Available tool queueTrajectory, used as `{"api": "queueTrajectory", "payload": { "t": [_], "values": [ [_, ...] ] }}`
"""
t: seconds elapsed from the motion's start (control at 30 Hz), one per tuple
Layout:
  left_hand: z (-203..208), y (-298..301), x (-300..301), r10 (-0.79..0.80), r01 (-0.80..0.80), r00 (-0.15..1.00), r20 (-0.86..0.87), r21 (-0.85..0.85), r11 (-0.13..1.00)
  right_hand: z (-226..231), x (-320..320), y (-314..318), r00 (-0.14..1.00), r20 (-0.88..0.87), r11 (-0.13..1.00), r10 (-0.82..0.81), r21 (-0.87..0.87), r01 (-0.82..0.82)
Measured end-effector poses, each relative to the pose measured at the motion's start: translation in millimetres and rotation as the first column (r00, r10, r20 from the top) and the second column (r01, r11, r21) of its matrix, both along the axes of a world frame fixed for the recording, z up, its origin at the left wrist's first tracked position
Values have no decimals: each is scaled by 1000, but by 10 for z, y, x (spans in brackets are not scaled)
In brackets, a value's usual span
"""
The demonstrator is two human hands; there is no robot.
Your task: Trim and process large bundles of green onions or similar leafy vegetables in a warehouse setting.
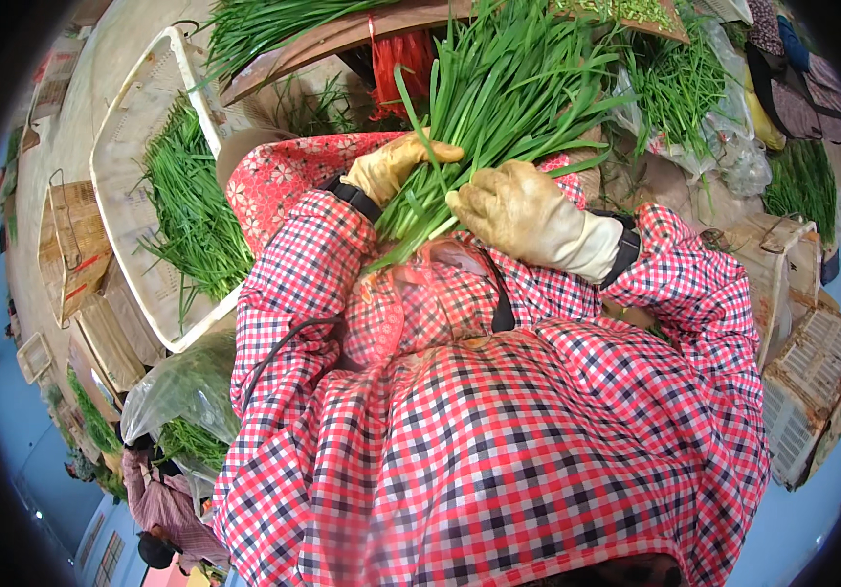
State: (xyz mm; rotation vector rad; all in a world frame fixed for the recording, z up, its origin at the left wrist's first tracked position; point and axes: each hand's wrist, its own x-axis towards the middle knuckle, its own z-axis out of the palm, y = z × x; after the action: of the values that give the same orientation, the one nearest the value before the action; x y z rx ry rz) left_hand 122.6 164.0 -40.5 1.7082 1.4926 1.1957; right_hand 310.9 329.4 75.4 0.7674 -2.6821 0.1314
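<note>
A large bunch of garlic chives point(513, 93) lies across my lap, its long flat leaves fanning away from me and its pale cut ends pointing back at my body. My left hand point(396, 168), in a stained cream glove, wraps round the left side of the bunch with the thumb laid over the stems. In a matching glove, my right hand point(523, 210) is closed at the lower right of the bunch, fingertips on the stems near the pale ends. Its palm side is hidden. Under the bunch is a red flowered cloth point(279, 181).
On the left stands a white plastic crate point(100, 161) with chives inside. A wooden board point(342, 41) holding more chives spans the far side, red ties point(399, 73) hanging below it. Chives in clear plastic point(680, 88) lie far right. Stacked crates point(812, 382) stand right; another person point(171, 504) is lower left.
</note>
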Motion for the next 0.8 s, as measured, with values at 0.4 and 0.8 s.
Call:
{"api": "queueTrajectory", "payload": {
  "t": [0.4,0.8],
  "values": [
    [372,107,155,337,322,275,901,-416,850,177,40,463,934,-89,937,-345,24,349],
    [696,257,145,157,303,554,817,-373,877,-409,-324,-389,959,-50,961,277,5,-277]
  ]
}}
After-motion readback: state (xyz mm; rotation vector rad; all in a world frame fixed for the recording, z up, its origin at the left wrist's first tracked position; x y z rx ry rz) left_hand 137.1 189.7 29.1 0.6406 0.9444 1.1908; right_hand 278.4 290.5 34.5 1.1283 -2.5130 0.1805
